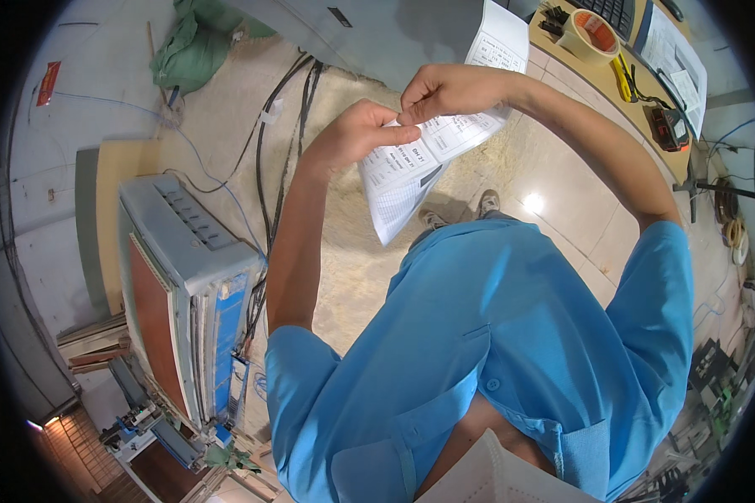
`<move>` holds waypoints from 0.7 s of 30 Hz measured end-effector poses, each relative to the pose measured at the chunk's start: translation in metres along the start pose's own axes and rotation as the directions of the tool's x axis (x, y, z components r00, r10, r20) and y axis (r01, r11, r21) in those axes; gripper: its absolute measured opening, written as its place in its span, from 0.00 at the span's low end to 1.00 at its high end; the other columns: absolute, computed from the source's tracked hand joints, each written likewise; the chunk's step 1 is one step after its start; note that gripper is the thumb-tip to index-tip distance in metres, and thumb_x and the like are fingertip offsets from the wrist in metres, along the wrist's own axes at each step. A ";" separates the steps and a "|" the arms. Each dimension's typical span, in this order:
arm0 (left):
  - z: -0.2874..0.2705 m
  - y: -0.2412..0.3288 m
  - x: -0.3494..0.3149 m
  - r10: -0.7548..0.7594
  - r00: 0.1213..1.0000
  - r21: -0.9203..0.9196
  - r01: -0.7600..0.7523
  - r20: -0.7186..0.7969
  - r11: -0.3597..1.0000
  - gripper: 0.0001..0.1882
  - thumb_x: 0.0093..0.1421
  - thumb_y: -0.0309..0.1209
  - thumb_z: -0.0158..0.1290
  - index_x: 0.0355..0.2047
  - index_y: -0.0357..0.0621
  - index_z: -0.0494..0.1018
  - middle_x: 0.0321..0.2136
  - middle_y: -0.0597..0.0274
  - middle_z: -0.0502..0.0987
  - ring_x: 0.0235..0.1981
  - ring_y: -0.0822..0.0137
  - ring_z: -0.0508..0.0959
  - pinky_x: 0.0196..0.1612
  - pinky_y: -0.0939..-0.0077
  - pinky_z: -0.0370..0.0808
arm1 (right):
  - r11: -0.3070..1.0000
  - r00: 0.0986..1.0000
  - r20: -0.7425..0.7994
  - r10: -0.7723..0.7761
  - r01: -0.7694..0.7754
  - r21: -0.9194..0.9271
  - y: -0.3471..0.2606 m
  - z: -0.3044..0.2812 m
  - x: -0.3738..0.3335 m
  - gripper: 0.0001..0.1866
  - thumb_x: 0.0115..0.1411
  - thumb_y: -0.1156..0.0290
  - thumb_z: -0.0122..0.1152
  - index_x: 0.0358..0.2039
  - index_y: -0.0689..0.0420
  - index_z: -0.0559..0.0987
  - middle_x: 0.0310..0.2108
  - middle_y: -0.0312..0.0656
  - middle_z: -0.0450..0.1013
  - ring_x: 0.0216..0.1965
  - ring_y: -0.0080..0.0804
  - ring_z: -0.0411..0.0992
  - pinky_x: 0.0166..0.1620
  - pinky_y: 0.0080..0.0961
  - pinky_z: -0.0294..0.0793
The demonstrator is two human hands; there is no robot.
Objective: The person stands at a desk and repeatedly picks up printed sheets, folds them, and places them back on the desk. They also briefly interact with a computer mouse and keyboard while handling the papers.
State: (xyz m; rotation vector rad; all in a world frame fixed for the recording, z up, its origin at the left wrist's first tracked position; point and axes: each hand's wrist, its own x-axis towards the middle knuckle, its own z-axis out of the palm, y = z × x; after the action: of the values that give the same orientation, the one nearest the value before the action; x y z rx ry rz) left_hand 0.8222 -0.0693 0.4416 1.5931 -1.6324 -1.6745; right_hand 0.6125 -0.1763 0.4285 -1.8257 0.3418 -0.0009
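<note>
Head: two hands (351,138) (455,90) gripping paper (403,168), one tape roll (577,40), two shoes (489,202) (432,220).

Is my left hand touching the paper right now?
Touching. The head view shows your left hand pinching the paper at its edge, thumb lying over the printed side.

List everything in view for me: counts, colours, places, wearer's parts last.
printed paper: one or more, white, upper centre, held
desk: one, tan, upper right
tape roll: one, cream and orange, on desk
keyboard: one, black, on desk
cutter-like tool: one, yellow, on desk
documents: white, count unclear, on desk
bundle: one, green, upper left
cables: several, black, floor, left of centre
boxy unit: one, grey, left
clutter: uncountable, mixed, lower right
shirt: one, blue, lower centre
mask: one, white, bottom edge
shoes: two, greyish, centre
left hand: one, bare, pinching paper
right hand: one, bare, pinching paper
</note>
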 end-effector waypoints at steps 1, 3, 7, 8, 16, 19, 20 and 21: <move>0.001 -0.001 -0.001 0.010 1.000 -0.013 -0.010 -0.018 1.000 0.18 0.65 0.38 0.64 0.41 0.31 0.85 0.33 0.57 0.86 0.33 0.73 0.82 0.40 0.75 0.76 | 0.998 1.000 -0.009 0.019 -0.018 0.063 0.003 0.002 0.000 0.16 0.70 0.62 0.61 0.28 0.57 0.84 0.18 0.27 0.68 0.22 0.19 0.63 0.27 0.26 0.60; 0.004 -0.004 -0.002 0.022 0.998 -0.031 -0.024 -0.057 0.999 0.18 0.65 0.38 0.64 0.40 0.32 0.85 0.31 0.58 0.86 0.31 0.73 0.82 0.38 0.76 0.76 | 0.988 0.999 -0.037 0.010 -0.004 0.156 0.010 0.006 0.001 0.14 0.69 0.64 0.62 0.28 0.58 0.84 0.19 0.26 0.70 0.22 0.17 0.63 0.28 0.26 0.61; 0.005 -0.010 -0.008 0.007 0.992 -0.033 -0.011 -0.124 0.999 0.17 0.65 0.37 0.64 0.40 0.32 0.85 0.31 0.57 0.86 0.30 0.74 0.82 0.37 0.76 0.76 | 0.902 0.988 -0.156 0.023 0.046 0.429 0.029 0.014 0.005 0.14 0.68 0.64 0.65 0.29 0.59 0.86 0.22 0.28 0.74 0.24 0.16 0.66 0.30 0.23 0.66; 0.002 -0.010 -0.012 -0.005 0.991 -0.025 0.002 -0.135 1.000 0.16 0.65 0.37 0.64 0.40 0.32 0.85 0.31 0.57 0.86 0.31 0.74 0.82 0.37 0.75 0.76 | 0.917 0.979 -0.178 0.103 -0.024 0.398 0.032 0.014 0.007 0.14 0.68 0.63 0.65 0.30 0.59 0.86 0.23 0.29 0.76 0.24 0.17 0.68 0.31 0.24 0.67; -0.019 -0.046 -0.048 -0.119 0.981 0.227 0.151 -0.151 0.962 0.17 0.67 0.37 0.62 0.44 0.32 0.84 0.32 0.55 0.87 0.32 0.72 0.84 0.38 0.76 0.78 | 0.991 0.734 -0.677 -0.056 -0.041 -0.126 0.035 -0.014 0.016 0.18 0.69 0.53 0.65 0.41 0.56 0.87 0.27 0.37 0.80 0.26 0.25 0.74 0.35 0.30 0.75; -0.017 -0.066 -0.053 -0.227 0.920 0.037 0.251 -0.320 0.967 0.17 0.67 0.36 0.62 0.46 0.32 0.84 0.34 0.56 0.87 0.33 0.72 0.83 0.38 0.76 0.77 | 0.998 0.657 -0.754 0.000 0.053 0.046 0.016 -0.020 0.012 0.20 0.68 0.51 0.66 0.41 0.57 0.88 0.28 0.36 0.81 0.28 0.21 0.75 0.36 0.25 0.75; -0.015 -0.073 -0.053 -0.264 0.884 -0.061 0.261 -0.386 0.963 0.17 0.66 0.36 0.62 0.46 0.33 0.84 0.34 0.57 0.87 0.34 0.72 0.83 0.38 0.77 0.77 | 0.995 0.632 -0.774 0.020 0.067 0.080 0.010 -0.020 0.013 0.20 0.68 0.51 0.66 0.41 0.57 0.88 0.28 0.36 0.81 0.29 0.20 0.75 0.36 0.24 0.75; -0.010 -0.077 -0.049 -0.194 0.879 -0.077 0.178 -0.435 0.981 0.17 0.67 0.35 0.62 0.47 0.33 0.83 0.34 0.56 0.86 0.33 0.72 0.83 0.38 0.76 0.77 | 0.979 0.618 -0.786 0.025 0.146 0.146 0.004 -0.018 0.013 0.20 0.69 0.52 0.66 0.41 0.59 0.87 0.29 0.35 0.81 0.30 0.19 0.76 0.37 0.21 0.75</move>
State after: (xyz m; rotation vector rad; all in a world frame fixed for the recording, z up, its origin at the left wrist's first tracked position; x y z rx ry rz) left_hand 0.8822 -0.0109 0.4027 1.9861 -1.2457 -1.2786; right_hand 0.6208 -0.1969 0.4273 -1.5393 0.8675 -0.8959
